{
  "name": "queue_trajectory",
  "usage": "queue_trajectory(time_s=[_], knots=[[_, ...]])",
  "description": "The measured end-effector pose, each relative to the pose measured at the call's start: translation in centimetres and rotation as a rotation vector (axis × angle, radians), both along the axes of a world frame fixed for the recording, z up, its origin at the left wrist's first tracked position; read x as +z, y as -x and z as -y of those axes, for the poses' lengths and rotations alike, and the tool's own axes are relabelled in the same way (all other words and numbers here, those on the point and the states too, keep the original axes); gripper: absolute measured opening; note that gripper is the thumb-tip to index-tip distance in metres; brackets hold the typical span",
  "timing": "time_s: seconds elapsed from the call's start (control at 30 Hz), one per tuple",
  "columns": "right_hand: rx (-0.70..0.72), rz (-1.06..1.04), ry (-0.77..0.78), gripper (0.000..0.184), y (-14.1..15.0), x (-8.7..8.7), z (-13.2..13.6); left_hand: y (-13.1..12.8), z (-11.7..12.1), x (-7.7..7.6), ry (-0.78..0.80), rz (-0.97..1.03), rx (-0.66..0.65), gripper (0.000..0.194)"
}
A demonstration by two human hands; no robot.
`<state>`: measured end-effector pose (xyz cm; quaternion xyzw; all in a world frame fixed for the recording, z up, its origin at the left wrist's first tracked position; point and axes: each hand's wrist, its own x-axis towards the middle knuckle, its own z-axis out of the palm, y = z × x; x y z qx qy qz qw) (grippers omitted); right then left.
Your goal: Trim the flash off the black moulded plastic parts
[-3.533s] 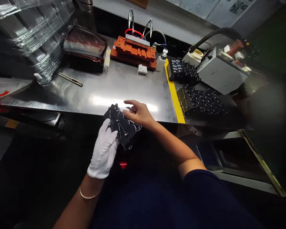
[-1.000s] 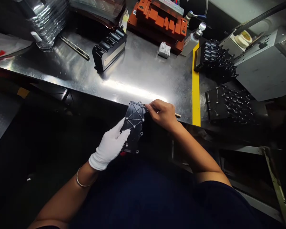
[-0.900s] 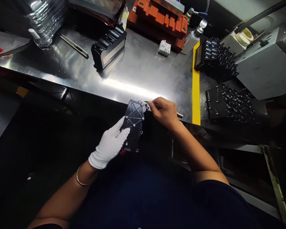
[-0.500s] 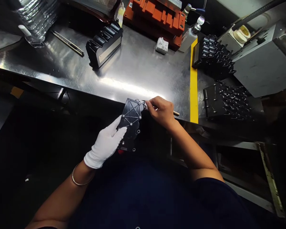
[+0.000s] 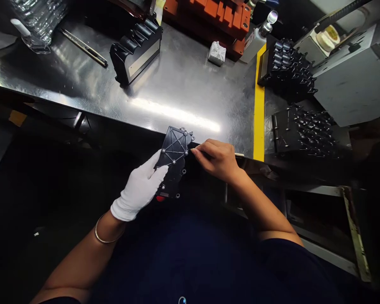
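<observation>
My left hand [image 5: 139, 185], in a white glove, grips a black molded plastic cover [image 5: 175, 143] by its lower left side, thumb across its face. The cover has crossed ribs, small round bosses and ring-shaped lugs along its right edge. It is held tilted at the bench's front edge. My bare right hand [image 5: 220, 158] is pinched around a thin pale stick-like tool [image 5: 239, 155], whose back end sticks out behind the hand. Its front end is at or very near the cover's right edge; whether it touches, I cannot tell. A small red spot shows below the cover.
On the metal bench [image 5: 190, 88] stand a black ribbed part [image 5: 136, 55], a crumpled white block [image 5: 217, 53], an orange fixture [image 5: 221, 17] and a bottle [image 5: 255, 40]. Metal rods [image 5: 84, 47] lie left. Beyond yellow tape [image 5: 259, 105] are stacked black parts [image 5: 310, 131] and a grey box [image 5: 354, 76].
My right hand has moved slightly down along the cover's right edge, from the upper lug to the boss below it. My left hand keeps its hold. The whole view has shifted a little.
</observation>
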<state>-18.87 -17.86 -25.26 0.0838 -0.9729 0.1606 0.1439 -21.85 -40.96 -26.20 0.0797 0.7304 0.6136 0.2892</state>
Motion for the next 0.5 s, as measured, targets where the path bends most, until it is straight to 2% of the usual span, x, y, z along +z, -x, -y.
queue_trajectory(time_s=[0.17, 0.37, 0.5], knots=[[-0.004, 0.021, -0.053, 0.036, -0.3, 0.2, 0.2, 0.1, 0.0, -0.1, 0.066, -0.021, 0.007, 0.060], [0.078, 0.082, -0.085, 0.037, 0.6, 0.8, -0.4, 0.4, 0.1, 0.1, 0.098, -0.042, 0.021, 0.062], [0.225, 0.131, -0.037, 0.035, 1.9, 1.2, -1.4, 0.4, 0.0, 0.2, 0.120, -0.041, 0.036, 0.061]])
